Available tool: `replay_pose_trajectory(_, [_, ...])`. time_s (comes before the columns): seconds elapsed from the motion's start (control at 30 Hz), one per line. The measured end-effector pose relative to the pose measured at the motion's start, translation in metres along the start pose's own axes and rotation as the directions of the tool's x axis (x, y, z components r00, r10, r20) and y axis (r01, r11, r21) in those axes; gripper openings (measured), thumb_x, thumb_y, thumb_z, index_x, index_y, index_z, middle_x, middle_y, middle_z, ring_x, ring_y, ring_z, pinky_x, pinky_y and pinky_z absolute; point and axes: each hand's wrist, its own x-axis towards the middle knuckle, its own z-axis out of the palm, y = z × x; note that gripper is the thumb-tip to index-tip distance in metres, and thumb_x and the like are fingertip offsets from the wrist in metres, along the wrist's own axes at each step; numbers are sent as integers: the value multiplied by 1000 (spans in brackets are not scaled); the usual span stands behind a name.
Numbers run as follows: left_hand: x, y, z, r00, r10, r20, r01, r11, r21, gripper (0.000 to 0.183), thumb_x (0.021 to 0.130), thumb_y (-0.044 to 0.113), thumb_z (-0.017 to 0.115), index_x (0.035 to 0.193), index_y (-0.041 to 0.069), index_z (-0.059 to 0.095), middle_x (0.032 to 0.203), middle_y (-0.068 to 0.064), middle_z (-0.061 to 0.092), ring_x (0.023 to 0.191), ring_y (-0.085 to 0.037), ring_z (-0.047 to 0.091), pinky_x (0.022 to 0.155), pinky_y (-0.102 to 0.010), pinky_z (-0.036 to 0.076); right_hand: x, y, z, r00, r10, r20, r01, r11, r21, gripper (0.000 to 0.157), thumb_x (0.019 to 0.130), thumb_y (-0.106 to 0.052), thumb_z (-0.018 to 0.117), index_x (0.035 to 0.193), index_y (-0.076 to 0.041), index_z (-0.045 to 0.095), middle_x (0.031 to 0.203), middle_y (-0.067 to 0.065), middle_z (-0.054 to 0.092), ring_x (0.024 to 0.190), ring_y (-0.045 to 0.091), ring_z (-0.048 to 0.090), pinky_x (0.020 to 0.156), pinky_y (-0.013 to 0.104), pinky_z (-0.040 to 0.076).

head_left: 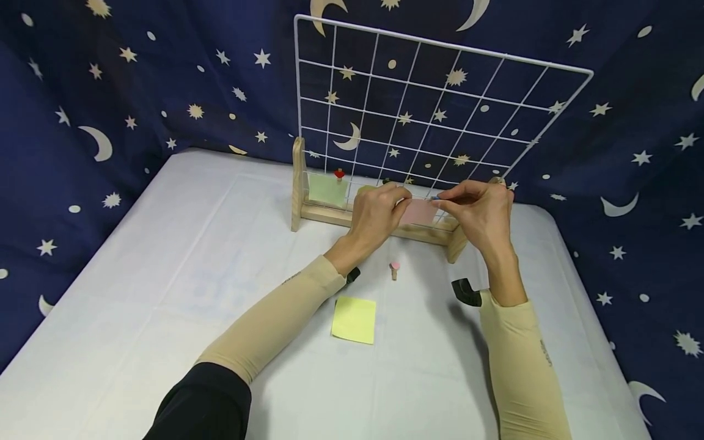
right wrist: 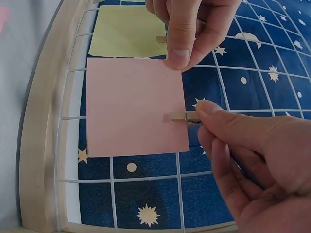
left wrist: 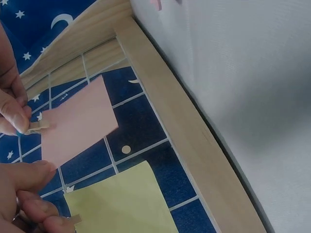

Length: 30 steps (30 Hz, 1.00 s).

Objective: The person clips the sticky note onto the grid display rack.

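A pink paper note [right wrist: 136, 107] lies against the lower part of a white wire grid [head_left: 440, 46]. My left hand [head_left: 376, 211] pinches one upper corner of it between thumb and fingers. On the same top edge sits a small wooden clothespin [right wrist: 183, 116], its handle end pinched by my right hand [head_left: 484, 211]. A bit of blue on the clothespin shows between those fingertips in the head view. Next to the pink note hangs a yellow-green note [right wrist: 124, 31] with its own clothespin, partly behind my left hand in the head view.
A pale green note [head_left: 327, 190] hangs at the grid's left under a red-topped clothespin [head_left: 339, 174]. A wooden stand [head_left: 297, 183] holds the grid. On the white table [head_left: 181, 305] lie a pink-topped clothespin [head_left: 394, 271] and a yellow sticky note [head_left: 354, 319]. Starry fabric [head_left: 165, 73] hangs behind.
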Motion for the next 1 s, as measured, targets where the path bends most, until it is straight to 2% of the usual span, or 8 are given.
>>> replay_pose_trajectory(0.17, [1, -1, 1, 1000, 4, -2, -4, 1000, 11, 6, 96, 16, 78, 92, 15, 82, 83, 2, 77, 63, -15, 65, 59, -32, 44, -1, 0, 2, 999, -26, -33, 26, 1000, 13, 14, 77, -14, 96, 83, -9, 84, 81, 12, 80, 65, -19, 62, 62, 10, 45])
replay_pose_trajectory(0.3, [2, -2, 2, 1000, 6, -2, -5, 1000, 17, 6, 96, 17, 78, 91, 15, 82, 82, 3, 76, 62, -14, 65, 58, -31, 44, -1, 0, 4, 999, -26, -36, 26, 1000, 12, 13, 78, -14, 95, 83, -9, 84, 81, 12, 80, 66, -20, 62, 66, 10, 45])
replay_pose_trajectory(0.5, [1, -3, 2, 1000, -23, 6, 23, 1000, 7, 7, 96, 17, 78, 92, 15, 83, 82, 2, 76, 61, -14, 63, 58, -30, 43, 0, 2, 7, 999, -37, -29, 36, 999, -26, 11, 81, -14, 93, 83, -9, 84, 82, 11, 80, 66, -22, 60, 63, 10, 44])
replay_pose_trajectory(1.0, [2, -5, 3, 999, -43, 2, 43, 999, 2, 7, 97, 19, 78, 93, 14, 81, 85, 2, 78, 60, -14, 61, 58, -30, 45, 0, 0, 7, 999, -40, 17, 41, 998, -41, 9, 86, -10, 88, 94, -9, 84, 93, 9, 82, 72, -17, 60, 69, 3, 47])
